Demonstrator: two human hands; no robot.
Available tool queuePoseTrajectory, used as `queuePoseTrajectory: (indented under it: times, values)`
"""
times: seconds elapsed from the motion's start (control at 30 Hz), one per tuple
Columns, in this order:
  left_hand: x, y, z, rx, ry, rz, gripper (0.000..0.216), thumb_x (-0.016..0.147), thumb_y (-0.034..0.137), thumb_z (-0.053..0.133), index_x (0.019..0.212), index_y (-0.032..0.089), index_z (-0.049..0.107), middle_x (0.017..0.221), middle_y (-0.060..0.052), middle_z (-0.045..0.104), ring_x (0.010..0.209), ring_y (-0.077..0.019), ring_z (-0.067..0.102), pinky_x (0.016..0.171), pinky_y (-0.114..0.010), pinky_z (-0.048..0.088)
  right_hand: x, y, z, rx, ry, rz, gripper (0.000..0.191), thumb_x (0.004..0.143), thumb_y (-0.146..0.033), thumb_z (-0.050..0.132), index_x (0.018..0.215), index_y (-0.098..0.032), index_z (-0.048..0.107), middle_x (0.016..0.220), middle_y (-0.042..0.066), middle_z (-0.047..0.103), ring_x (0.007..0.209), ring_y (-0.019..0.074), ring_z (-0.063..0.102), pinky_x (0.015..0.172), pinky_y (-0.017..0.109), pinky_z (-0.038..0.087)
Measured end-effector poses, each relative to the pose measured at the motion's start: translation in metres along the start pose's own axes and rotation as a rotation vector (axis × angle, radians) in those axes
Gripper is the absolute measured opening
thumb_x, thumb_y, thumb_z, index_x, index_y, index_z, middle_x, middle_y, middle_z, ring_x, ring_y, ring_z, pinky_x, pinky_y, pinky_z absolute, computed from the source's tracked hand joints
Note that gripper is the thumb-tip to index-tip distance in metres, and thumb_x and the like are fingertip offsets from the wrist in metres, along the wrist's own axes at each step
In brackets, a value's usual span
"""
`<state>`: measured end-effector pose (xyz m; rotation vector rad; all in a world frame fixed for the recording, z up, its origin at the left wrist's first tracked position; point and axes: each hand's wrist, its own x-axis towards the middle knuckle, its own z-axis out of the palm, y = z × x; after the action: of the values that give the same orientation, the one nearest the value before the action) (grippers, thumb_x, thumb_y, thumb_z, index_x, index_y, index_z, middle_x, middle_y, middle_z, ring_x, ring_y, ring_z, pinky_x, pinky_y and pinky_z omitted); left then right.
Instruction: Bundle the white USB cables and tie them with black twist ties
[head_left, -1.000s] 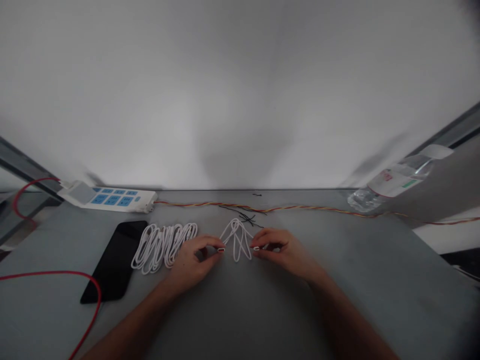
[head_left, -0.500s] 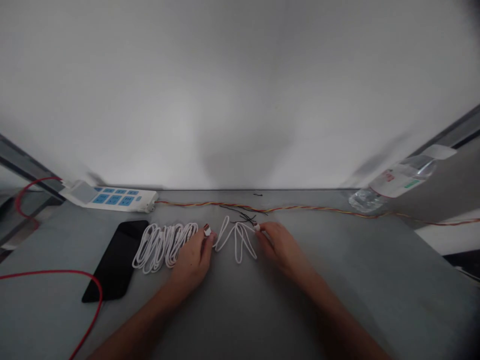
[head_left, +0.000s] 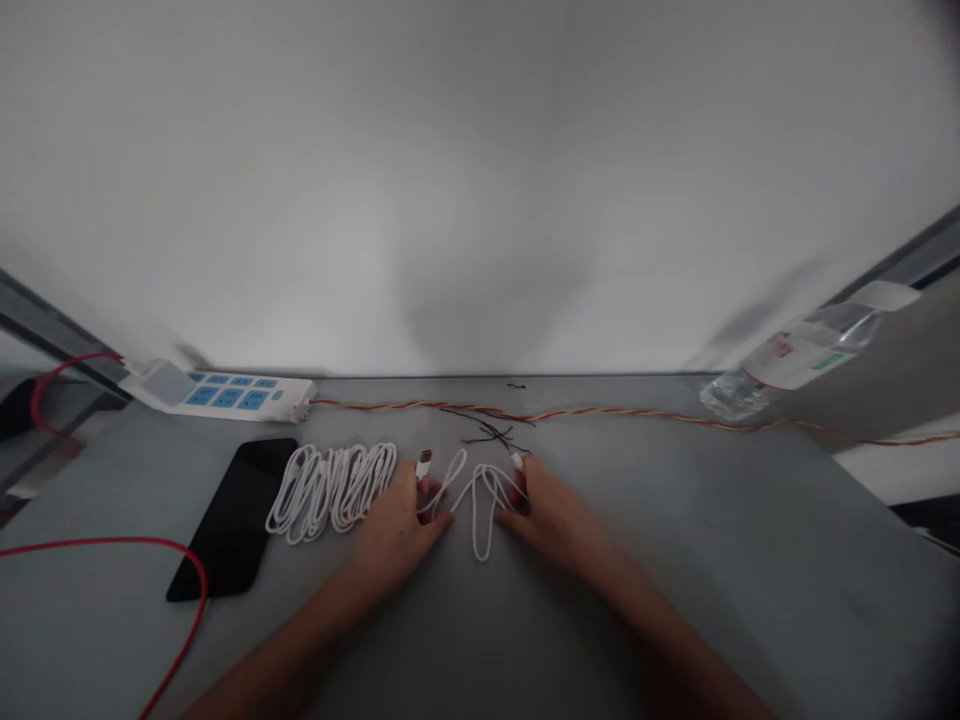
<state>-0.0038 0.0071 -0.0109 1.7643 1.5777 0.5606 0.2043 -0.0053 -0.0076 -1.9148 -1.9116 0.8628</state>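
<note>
A white cable point(head_left: 480, 500) lies folded in loops on the grey table point(head_left: 675, 560) between my hands. My left hand point(head_left: 397, 525) pinches the cable near one plug, which points away from me by its fingertips. My right hand point(head_left: 551, 510) pinches the cable's other end, with a small plug just beyond its fingers. A second bundle of coiled white cables point(head_left: 334, 485) lies just left of my left hand, untouched.
A black phone point(head_left: 232, 515) lies face up at the left. A white and blue power strip point(head_left: 225, 395) sits at the back left with a red cord point(head_left: 112, 550). A twisted red-yellow wire point(head_left: 600, 413) and thin black ties point(head_left: 491, 432) run along the back. A plastic bottle point(head_left: 795, 365) lies at right.
Both hands moved forward with the cable ends, then drew slightly back and closer together. The cable's loops have bunched and shifted toward me.
</note>
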Motion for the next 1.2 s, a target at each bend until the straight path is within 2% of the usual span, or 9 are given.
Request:
queuePoseTrajectory:
  times: [0.17, 0.4, 0.53, 0.6, 0.77, 0.87, 1.0, 1.1, 1.2]
  values:
    - [-0.002, 0.002, 0.002, 0.000, 0.042, -0.017, 0.024, 0.070, 0.023, 0.066, 0.076, 0.022, 0.043, 0.077, -0.001, 0.067, 0.066, -0.0193, 0.066, 0.062, -0.030, 0.047, 0.007, 0.006, 0.002, 0.223, 0.081, 0.019, 0.029, 0.072, -0.030, 0.067, 0.077, -0.024, 0.039, 0.071, 0.000, 0.061, 0.061, 0.0186, 0.060, 0.055, 0.030, 0.041]
    - [-0.004, 0.006, -0.003, -0.215, 0.118, 0.004, 0.033, 0.069, 0.025, 0.068, 0.074, 0.024, 0.036, 0.075, 0.002, 0.066, 0.068, -0.0179, 0.064, 0.067, -0.032, 0.048, 0.015, 0.008, 0.020, 0.743, 0.046, 0.042, 0.044, 0.061, -0.036, 0.075, 0.083, -0.023, 0.038, 0.106, 0.008, 0.061, 0.071, 0.0198, 0.065, 0.053, 0.030, 0.048]
    - [-0.006, 0.006, 0.004, -0.476, 0.071, 0.038, 0.039, 0.069, 0.025, 0.071, 0.075, 0.024, 0.033, 0.076, 0.003, 0.066, 0.069, -0.0170, 0.064, 0.068, -0.032, 0.050, 0.014, 0.000, 0.027, 0.972, -0.018, 0.028, 0.052, 0.055, -0.034, 0.080, 0.074, -0.025, 0.032, 0.097, 0.007, 0.066, 0.086, 0.0241, 0.067, 0.062, 0.031, 0.050]
    - [-0.008, 0.007, 0.008, -0.620, 0.032, 0.028, 0.041, 0.067, 0.024, 0.073, 0.075, 0.024, 0.032, 0.075, 0.004, 0.065, 0.070, -0.0167, 0.065, 0.068, -0.031, 0.051, 0.014, -0.004, 0.028, 1.053, -0.026, 0.036, 0.055, 0.054, -0.034, 0.081, 0.073, -0.025, 0.031, 0.087, 0.003, 0.068, 0.082, 0.0234, 0.067, 0.062, 0.031, 0.049]
    - [-0.010, 0.008, 0.015, -0.777, -0.005, 0.015, 0.045, 0.066, 0.024, 0.076, 0.077, 0.023, 0.032, 0.090, 0.000, 0.067, 0.074, -0.0149, 0.067, 0.069, -0.029, 0.052, 0.011, -0.009, 0.026, 1.119, -0.024, 0.028, 0.052, 0.056, -0.033, 0.081, 0.072, -0.025, 0.033, 0.075, -0.003, 0.067, 0.066, 0.0177, 0.065, 0.056, 0.028, 0.046]
    - [-0.010, 0.006, 0.017, -0.783, -0.056, 0.048, 0.040, 0.073, 0.033, 0.072, 0.078, 0.022, 0.033, 0.106, -0.006, 0.066, 0.070, -0.0129, 0.065, 0.054, -0.023, 0.049, 0.010, -0.011, 0.024, 1.119, 0.000, -0.003, 0.050, 0.057, -0.032, 0.080, 0.072, -0.025, 0.033, 0.071, -0.004, 0.066, 0.064, 0.0174, 0.064, 0.057, 0.029, 0.047]
    - [-0.008, 0.005, 0.018, -0.878, -0.105, 0.037, 0.035, 0.082, 0.047, 0.060, 0.079, 0.023, 0.033, 0.104, -0.007, 0.068, 0.057, -0.0108, 0.061, 0.035, -0.018, 0.038, 0.010, -0.011, 0.024, 1.123, 0.058, -0.036, 0.048, 0.060, -0.031, 0.078, 0.073, -0.026, 0.032, 0.073, -0.003, 0.067, 0.069, 0.0189, 0.065, 0.063, 0.032, 0.049]
    - [-0.006, 0.004, 0.017, -0.889, -0.085, -0.056, 0.039, 0.075, 0.042, 0.069, 0.093, 0.022, 0.040, 0.100, -0.005, 0.070, 0.050, -0.0104, 0.061, 0.032, -0.017, 0.035, 0.010, -0.010, 0.026, 1.093, 0.085, -0.049, 0.047, 0.062, -0.031, 0.077, 0.075, -0.026, 0.032, 0.081, 0.000, 0.069, 0.073, 0.0196, 0.066, 0.066, 0.034, 0.050]
    - [-0.004, 0.005, 0.015, -0.881, -0.127, -0.109, 0.052, 0.071, 0.039, 0.073, 0.113, 0.020, 0.049, 0.097, -0.006, 0.071, 0.053, -0.0129, 0.063, 0.033, -0.017, 0.033, 0.009, -0.010, 0.029, 1.043, 0.127, -0.055, 0.046, 0.063, -0.032, 0.077, 0.076, -0.025, 0.033, 0.084, 0.001, 0.069, 0.073, 0.0191, 0.066, 0.066, 0.034, 0.051]
